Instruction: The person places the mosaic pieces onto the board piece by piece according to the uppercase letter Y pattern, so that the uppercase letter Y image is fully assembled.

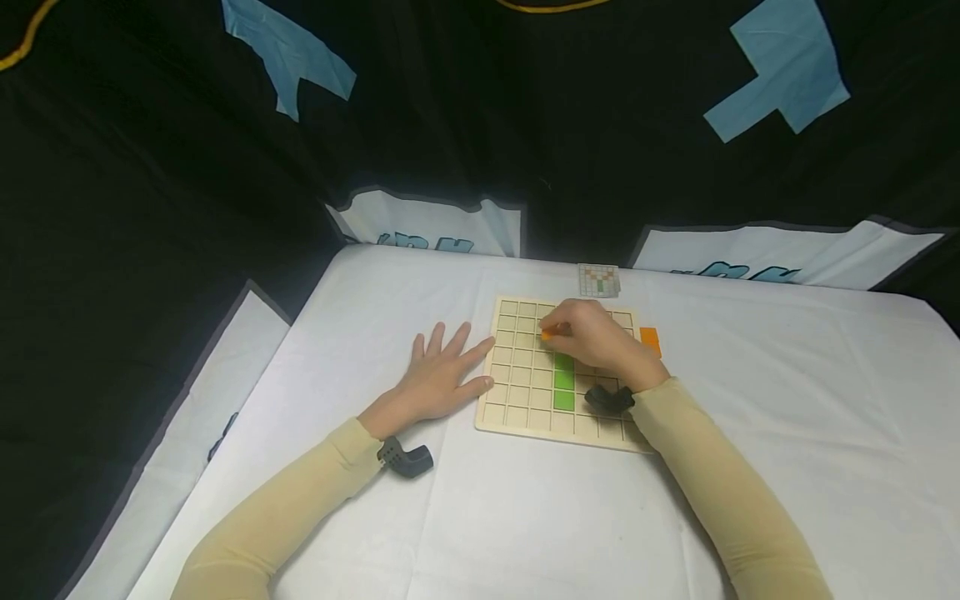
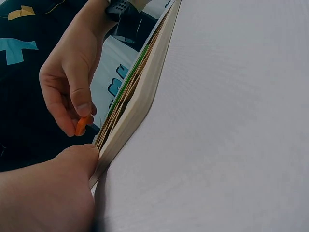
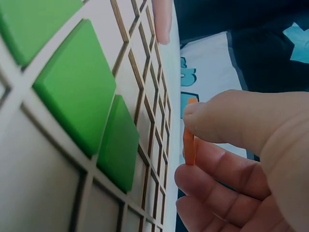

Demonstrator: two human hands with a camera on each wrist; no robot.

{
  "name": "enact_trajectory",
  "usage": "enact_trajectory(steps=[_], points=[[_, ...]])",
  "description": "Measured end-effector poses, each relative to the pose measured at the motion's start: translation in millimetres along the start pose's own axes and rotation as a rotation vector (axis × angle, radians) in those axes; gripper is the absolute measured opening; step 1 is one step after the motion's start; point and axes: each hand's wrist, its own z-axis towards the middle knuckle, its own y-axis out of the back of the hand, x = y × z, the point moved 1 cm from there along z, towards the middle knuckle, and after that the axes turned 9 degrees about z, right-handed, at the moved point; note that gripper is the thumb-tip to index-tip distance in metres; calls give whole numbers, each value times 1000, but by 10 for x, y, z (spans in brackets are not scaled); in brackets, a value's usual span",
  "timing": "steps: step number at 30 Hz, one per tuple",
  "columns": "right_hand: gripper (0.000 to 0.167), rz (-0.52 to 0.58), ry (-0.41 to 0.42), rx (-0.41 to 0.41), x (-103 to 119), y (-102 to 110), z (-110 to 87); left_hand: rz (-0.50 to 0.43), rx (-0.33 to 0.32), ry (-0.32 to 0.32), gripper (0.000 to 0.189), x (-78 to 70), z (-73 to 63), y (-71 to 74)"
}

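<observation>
My right hand [image 1: 592, 333] is over the upper middle of a wooden grid board [image 1: 521, 400] and pinches a small orange tile [image 3: 189, 140] between thumb and fingers. In the right wrist view the tile stands on edge, apart from the board's surface. Green square tiles [image 1: 564, 379] sit in a column of the board's cells, just below that hand; its fingers hide part of the grid. At the board's left edge my left hand [image 1: 435, 379] lies on the table with fingers spread. Its thumb [image 2: 79, 157] touches the board's side in the left wrist view.
Orange tiles [image 1: 650, 340] lie by the board's right edge, partly behind the right wrist. A small card with a printed grid pattern [image 1: 598, 281] lies beyond the board's far edge. The white-covered table [image 1: 525, 517] ends at a dark curtain [image 1: 465, 108].
</observation>
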Motion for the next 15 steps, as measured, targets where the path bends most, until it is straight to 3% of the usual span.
enact_trajectory(steps=[15], points=[[23,8,-60,22,-11,-118,72,-1,-5,-6,68,6,3,1]])
